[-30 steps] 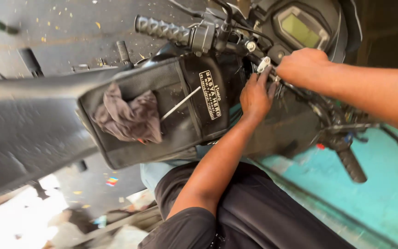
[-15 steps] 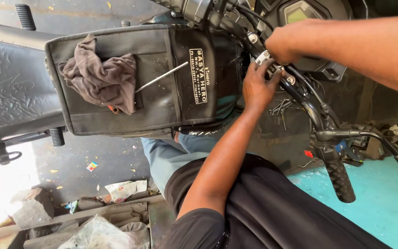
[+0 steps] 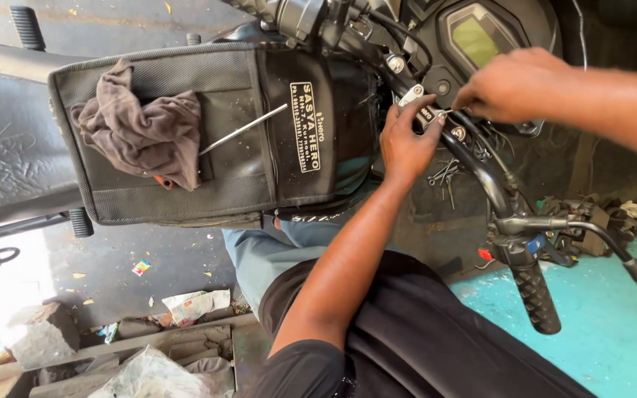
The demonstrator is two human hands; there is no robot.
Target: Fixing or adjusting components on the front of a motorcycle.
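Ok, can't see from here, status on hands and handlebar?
Left hand on handlebar clamp. Right hand pinching at same clamp. Cables crowd the spot.

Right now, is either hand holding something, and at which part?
The left hand grips the handlebar near its clamp. The right hand pinches something small there; what it is cannot be told.
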